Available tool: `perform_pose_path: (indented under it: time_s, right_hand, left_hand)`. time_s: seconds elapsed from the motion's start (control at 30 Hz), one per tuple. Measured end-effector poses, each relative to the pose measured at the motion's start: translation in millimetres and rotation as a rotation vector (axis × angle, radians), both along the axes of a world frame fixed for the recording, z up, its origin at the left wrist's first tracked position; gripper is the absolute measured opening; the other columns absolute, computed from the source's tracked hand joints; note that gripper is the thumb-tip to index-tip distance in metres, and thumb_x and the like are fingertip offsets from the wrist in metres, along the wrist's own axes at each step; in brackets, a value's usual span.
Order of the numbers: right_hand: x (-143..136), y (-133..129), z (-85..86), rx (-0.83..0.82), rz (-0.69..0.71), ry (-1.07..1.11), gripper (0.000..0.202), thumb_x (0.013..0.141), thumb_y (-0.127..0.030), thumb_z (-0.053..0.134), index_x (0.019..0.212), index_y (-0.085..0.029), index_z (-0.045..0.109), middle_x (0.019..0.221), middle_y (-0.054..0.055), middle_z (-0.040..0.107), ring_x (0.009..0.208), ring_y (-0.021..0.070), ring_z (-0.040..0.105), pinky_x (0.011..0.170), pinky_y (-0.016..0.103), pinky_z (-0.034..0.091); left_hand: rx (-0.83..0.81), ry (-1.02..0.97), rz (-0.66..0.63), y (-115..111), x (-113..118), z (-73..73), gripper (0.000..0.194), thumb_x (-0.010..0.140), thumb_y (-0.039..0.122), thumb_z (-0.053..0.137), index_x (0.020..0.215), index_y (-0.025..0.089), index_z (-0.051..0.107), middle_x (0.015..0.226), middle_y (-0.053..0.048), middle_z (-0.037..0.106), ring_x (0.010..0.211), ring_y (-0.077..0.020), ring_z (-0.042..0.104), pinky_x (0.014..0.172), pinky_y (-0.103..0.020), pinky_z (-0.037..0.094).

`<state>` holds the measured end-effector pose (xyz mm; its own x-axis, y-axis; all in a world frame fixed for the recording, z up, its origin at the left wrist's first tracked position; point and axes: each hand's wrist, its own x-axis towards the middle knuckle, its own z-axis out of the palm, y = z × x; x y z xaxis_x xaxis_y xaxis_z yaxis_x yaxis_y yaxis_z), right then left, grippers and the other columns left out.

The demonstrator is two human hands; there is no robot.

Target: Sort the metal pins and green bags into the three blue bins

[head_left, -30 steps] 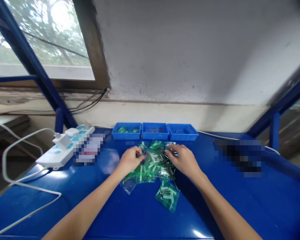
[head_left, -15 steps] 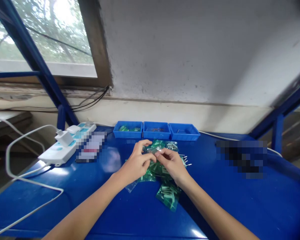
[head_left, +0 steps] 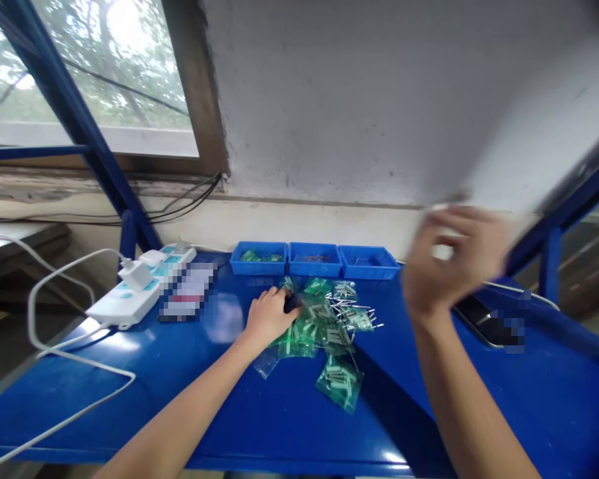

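Note:
My left hand (head_left: 271, 314) rests at the left edge of a pile of green clear plastic bags (head_left: 307, 326). Its fingers curl down at the far side and the thumb stands apart from them, with no held thing visible. My right hand (head_left: 452, 256) is raised well above the table on the right, smeared by motion. Its thumb and fingers seem bent into a ring, but I cannot make out anything in them. One green bag (head_left: 340, 384) of small pale pieces lies nearer me. Loose thin metal pins (head_left: 367, 316) stick out at the pile's right side.
Three blue bins stand along the back: the left bin (head_left: 258, 267) has green packets, the middle bin (head_left: 315, 269) and right bin (head_left: 369, 271) some thin pieces. At left are a white power strip (head_left: 130, 299), its cable and a phone (head_left: 190, 293). A dark phone-like object (head_left: 484, 322) lies right.
My hands have parted. The right hand has swung up and to the right, away from the bags. My left hand has dropped slightly left onto the pile's edge, uncovering more bags and pins.

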<state>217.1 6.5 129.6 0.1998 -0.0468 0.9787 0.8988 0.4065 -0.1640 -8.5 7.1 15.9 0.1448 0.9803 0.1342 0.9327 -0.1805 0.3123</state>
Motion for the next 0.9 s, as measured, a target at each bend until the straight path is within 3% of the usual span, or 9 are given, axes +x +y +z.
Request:
perform_pose_path:
  time_s: [0.1,0.17,0.27,0.4,0.47,0.63,0.77,0.83,0.9]
  right_hand:
    - [-13,19,-45.0,-0.701,0.133,-0.339,0.021,0.08,-0.024,0.057,0.099,-0.019,0.062,0.1,0.011,0.064,0.104,0.0293,0.05,0.08,0.045,0.042]
    - [-23,19,-75.3,-0.994,0.239,-0.364,0.03,0.077,-0.031,0.06,0.104,-0.019,0.063,0.104,0.013,0.063,0.112,0.0358,0.044,0.082,0.049,0.039]
    - [-37,4,-99.8,-1.194,0.574,-0.082,0.027,0.078,-0.038,0.057,0.095,-0.019,0.067,0.089,0.01,0.065,0.1,0.0312,0.051,0.081,0.043,0.037]
    - [-55,-15,-98.8,-1.349,0.915,0.223,0.035,0.081,-0.048,0.049,0.071,-0.018,0.064,0.058,0.001,0.056,0.058,0.0161,0.05,0.058,0.029,0.037]
    - [-62,-19,-94.9,-1.371,0.991,0.325,0.036,0.082,-0.048,0.048,0.065,-0.018,0.06,0.054,-0.001,0.053,0.051,0.0127,0.046,0.05,0.025,0.034]
    - [-69,-19,-94.9,-1.306,1.075,0.618,0.011,0.072,-0.03,0.056,0.069,-0.02,0.056,0.057,-0.002,0.052,0.05,0.011,0.046,0.045,0.022,0.031]
    - [-55,-7,-93.5,-1.188,0.977,0.819,0.009,0.066,-0.027,0.058,0.071,-0.019,0.057,0.058,-0.003,0.051,0.049,0.0107,0.046,0.044,0.023,0.03]
    - [-39,-2,-81.5,-1.014,0.896,0.926,0.013,0.068,-0.03,0.057,0.076,-0.02,0.055,0.062,-0.003,0.049,0.051,0.01,0.045,0.045,0.023,0.032]
    - [-19,-1,-60.6,-0.663,0.753,0.976,0.015,0.072,-0.032,0.057,0.081,-0.021,0.052,0.067,-0.003,0.049,0.054,0.0099,0.047,0.048,0.024,0.034]
  left_hand:
    - [-0.026,-0.063,0.002,3,2,-1.8,0.022,0.077,0.038,0.06,0.091,0.023,0.065,0.099,-0.008,0.061,0.096,-0.0309,0.056,0.075,-0.039,0.044]
    - [-0.034,-0.119,-0.013,5,1,-2.8,0.01,0.076,0.031,0.061,0.08,0.022,0.065,0.09,-0.005,0.062,0.091,-0.0284,0.058,0.074,-0.038,0.044]
    - [0.018,-0.196,-0.058,5,-2,-1.6,0.001,0.077,0.022,0.06,0.077,0.021,0.06,0.081,-0.001,0.06,0.083,-0.0201,0.058,0.074,-0.031,0.044]
    - [0.28,-0.444,-0.234,-4,-2,5.8,0.01,0.078,0.009,0.054,0.079,0.019,0.054,0.084,0.0,0.055,0.076,-0.0127,0.055,0.072,-0.024,0.045]
    - [0.358,-0.496,-0.31,-11,0,9.7,0.012,0.08,0.007,0.051,0.081,0.019,0.054,0.087,-0.001,0.054,0.077,-0.0124,0.055,0.073,-0.024,0.046]
    - [0.432,-0.449,-0.384,-19,2,14.9,0.018,0.084,0.009,0.044,0.09,0.02,0.057,0.101,-0.006,0.052,0.1,-0.0172,0.054,0.088,-0.031,0.045]
    - [0.263,-0.336,-0.347,-13,-9,17.0,0.016,0.085,0.019,0.046,0.094,0.021,0.059,0.102,-0.006,0.057,0.094,-0.0191,0.059,0.082,-0.032,0.047]
    - [0.167,-0.283,-0.257,-7,-19,17.2,0.015,0.085,0.024,0.047,0.091,0.022,0.061,0.093,-0.004,0.061,0.084,-0.0188,0.061,0.074,-0.031,0.049]
    - [0.148,-0.25,-0.163,-1,-28,15.9,0.016,0.085,0.028,0.047,0.088,0.023,0.061,0.086,-0.002,0.064,0.082,-0.0196,0.061,0.071,-0.031,0.048]
